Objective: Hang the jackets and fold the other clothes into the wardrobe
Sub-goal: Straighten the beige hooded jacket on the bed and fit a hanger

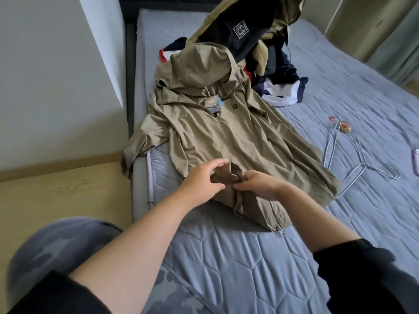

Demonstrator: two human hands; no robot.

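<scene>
A khaki hooded zip jacket (226, 123) lies front-up on the bed, hood toward the headboard, a price tag (213, 104) at its collar. Its left sleeve hangs over the bed's edge. My left hand (201, 181) and my right hand (258, 184) meet at the lower front of the jacket. Each pinches a raised fold of the fabric beside the zip. A pile of other clothes (256, 41), dark navy, olive, white and red, sits behind the jacket.
The bed (340, 223) has a grey-blue quilted cover. Two thin wire hangers (353, 168) lie on it to the right of the jacket, next to a small yellow-red object (344, 127). White wall and wooden floor (56, 196) are to the left.
</scene>
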